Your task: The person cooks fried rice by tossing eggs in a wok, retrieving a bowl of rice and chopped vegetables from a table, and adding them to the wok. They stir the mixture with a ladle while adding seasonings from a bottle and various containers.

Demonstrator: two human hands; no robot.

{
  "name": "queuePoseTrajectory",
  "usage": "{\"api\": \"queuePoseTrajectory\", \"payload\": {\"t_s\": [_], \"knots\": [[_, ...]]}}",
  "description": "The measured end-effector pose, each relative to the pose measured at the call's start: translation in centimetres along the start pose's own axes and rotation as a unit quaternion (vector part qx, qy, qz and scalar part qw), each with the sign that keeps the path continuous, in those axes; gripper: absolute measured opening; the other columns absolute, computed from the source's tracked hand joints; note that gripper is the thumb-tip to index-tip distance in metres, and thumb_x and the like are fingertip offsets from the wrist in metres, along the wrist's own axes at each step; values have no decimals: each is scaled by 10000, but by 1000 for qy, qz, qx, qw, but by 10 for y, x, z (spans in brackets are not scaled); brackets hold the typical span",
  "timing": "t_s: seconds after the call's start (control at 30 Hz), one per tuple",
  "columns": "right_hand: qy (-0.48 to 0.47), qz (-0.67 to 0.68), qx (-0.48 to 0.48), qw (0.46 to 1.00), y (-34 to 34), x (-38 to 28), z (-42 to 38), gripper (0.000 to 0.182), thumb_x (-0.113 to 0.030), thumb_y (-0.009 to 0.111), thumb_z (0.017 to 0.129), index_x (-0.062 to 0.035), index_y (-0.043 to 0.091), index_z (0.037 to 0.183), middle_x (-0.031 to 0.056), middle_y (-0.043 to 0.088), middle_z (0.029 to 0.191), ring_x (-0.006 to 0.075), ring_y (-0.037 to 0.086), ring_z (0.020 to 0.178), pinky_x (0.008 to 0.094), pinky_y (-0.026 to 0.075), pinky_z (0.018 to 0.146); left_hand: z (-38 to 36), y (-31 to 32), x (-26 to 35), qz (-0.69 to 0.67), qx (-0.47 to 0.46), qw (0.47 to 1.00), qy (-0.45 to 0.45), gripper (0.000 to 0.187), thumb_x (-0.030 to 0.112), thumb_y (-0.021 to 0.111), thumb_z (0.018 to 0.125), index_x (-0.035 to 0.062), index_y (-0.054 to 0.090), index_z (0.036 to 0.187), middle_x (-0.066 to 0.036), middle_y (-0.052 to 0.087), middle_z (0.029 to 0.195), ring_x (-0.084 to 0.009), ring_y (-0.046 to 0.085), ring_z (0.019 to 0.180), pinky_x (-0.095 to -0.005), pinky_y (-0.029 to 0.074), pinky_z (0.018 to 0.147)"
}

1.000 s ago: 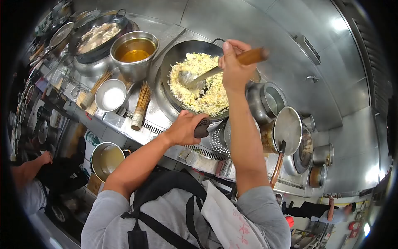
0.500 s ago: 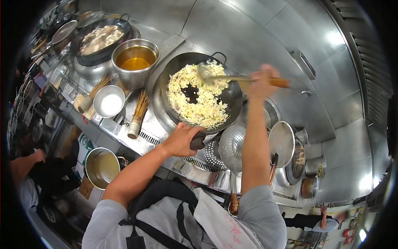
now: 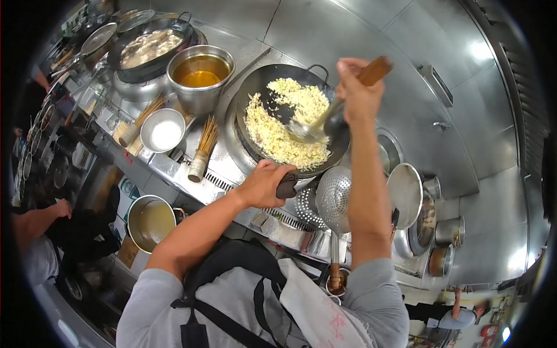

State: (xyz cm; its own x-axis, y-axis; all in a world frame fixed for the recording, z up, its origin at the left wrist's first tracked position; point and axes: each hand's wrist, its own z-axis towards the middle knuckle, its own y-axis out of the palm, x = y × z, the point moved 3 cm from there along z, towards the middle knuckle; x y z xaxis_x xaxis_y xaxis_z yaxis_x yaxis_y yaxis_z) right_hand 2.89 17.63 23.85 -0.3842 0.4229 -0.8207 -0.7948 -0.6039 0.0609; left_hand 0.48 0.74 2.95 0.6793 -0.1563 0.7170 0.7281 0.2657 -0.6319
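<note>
A black wok point(image 3: 261, 80) stands on the burner in front of me, with fried rice point(image 3: 264, 129) flecked with yellow egg spread around its inside. My left hand point(image 3: 262, 185) is closed around the dark, wrapped wok handle point(image 3: 286, 187) at the near rim. Above the wok's right side, my right hand point(image 3: 361, 93) grips the wooden handle of a metal ladle point(image 3: 306, 134). The ladle's bowl, a little smeared by motion, rests low among the rice near the wok's centre.
Left of the wok stand a pot of amber oil point(image 3: 228, 65), a bowl of white contents point(image 3: 147, 141) and a bamboo brush point(image 3: 198, 167). A perforated strainer point(image 3: 333, 197) lies on the right. Another wok point(image 3: 119, 49) sits further left. Other people point(image 3: 35, 229) are at both sides.
The ladle has swept from the wok's far side toward its near right, and its handle has tilted up. Rice has shifted, baring different patches of the wok. My left hand keeps its grip.
</note>
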Motion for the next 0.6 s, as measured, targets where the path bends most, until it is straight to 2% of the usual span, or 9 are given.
{"api": "queuePoseTrajectory", "payload": {"t_s": [0.1,0.17,0.2,0.23,0.27,0.3,0.4,0.47,0.6], "knots": [[-31,-34,-13,999,-1,-95,-14,141,-27,692,827,6,607,934,-16,467,578,76,395,442,240,329,430,-14,6,-1,-50,115,991,-41,691,221,741,642,71,471,1261,-127,638,1005,-298,588,1015,-423,373,989],[-7,-12,1,1000,-15,-83,-12,141,-26,687,832,6,605,942,-18,455,568,77,395,442,236,322,424,-37,3,1,-87,181,975,-95,632,235,726,681,65,487,1241,-133,642,970,-307,611,965,-444,435,957],[11,9,20,1000,-24,-72,-16,141,-25,682,836,6,604,950,-20,443,557,77,395,443,233,314,418,-50,3,-1,-415,153,872,-211,567,299,697,724,52,509,1200,-136,635,957,-301,620,928,-443,481,875],[26,44,59,997,-28,-30,1,155,-24,684,833,8,604,962,-9,487,594,74,414,441,230,325,412,-59,11,0,-686,106,652,-304,524,362,668,768,40,531,1158,-139,627,945,-294,630,890,-443,527,793],[37,79,94,992,-27,5,17,170,-24,686,830,10,605,975,1,530,631,72,432,440,226,336,407,-59,10,-4,-716,118,603,-330,406,387,596,843,67,554,1089,-84,640,889,-236,654,732,-404,573,658],[35,79,100,991,-21,0,13,170,-24,686,830,10,605,975,1,530,631,72,432,440,226,336,407,-56,3,-3,-674,170,587,-416,410,452,566,849,90,564,1042,-74,630,870,-227,641,726,-402,571,647],[-29,58,123,990,12,-18,8,171,-49,685,842,11,601,978,13,548,666,71,464,475,218,369,440,-36,-5,-15,-685,169,563,-431,408,467,565,851,99,562,1024,-60,618,852,-206,622,693,-394,569,596],[-155,73,85,982,33,-31,-24,167,-57,676,853,7,572,967,24,530,602,78,464,470,241,392,463,-16,-10,-19,-648,173,594,-444,402,460,580,847,93,559,1008,-58,613,840,-193,611,684,-394,562,551],[-85,-55,55,993,14,47,22,140,-25,674,840,11,605,956,36,565,628,80,477,457,225,388,440,18,15,-46,-626,190,598,-463,336,371,611,840,74,550,983,-66,594,769,-190,590,580,-392,538,462]]}}
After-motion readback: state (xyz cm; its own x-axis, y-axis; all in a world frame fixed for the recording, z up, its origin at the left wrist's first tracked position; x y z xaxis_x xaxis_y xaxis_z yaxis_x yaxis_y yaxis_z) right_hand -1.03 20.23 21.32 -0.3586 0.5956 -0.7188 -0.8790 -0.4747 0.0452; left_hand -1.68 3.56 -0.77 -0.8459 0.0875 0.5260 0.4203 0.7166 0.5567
